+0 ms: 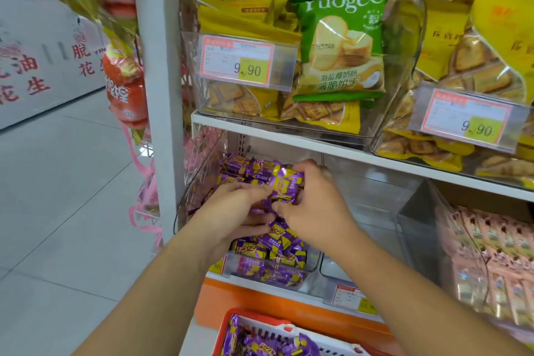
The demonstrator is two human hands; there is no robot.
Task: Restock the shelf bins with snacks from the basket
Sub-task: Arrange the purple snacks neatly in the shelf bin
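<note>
Both hands over the bin [199, 182] of purple snacks [281, 243]: left hand [231, 211] and right hand [315, 205] pinching one packet [286, 182]; basket [248, 315] near

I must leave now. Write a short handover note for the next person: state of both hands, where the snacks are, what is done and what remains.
Left hand: inside the clear bin on the lower shelf, fingers curled on purple snack packets.
Right hand: pinches a purple packet above the pile.
Done: this bin already holds many purple packets.
Left: the red basket below still has purple packets; move them into the bin. The neighbouring clear bin to the right looks empty.
</note>
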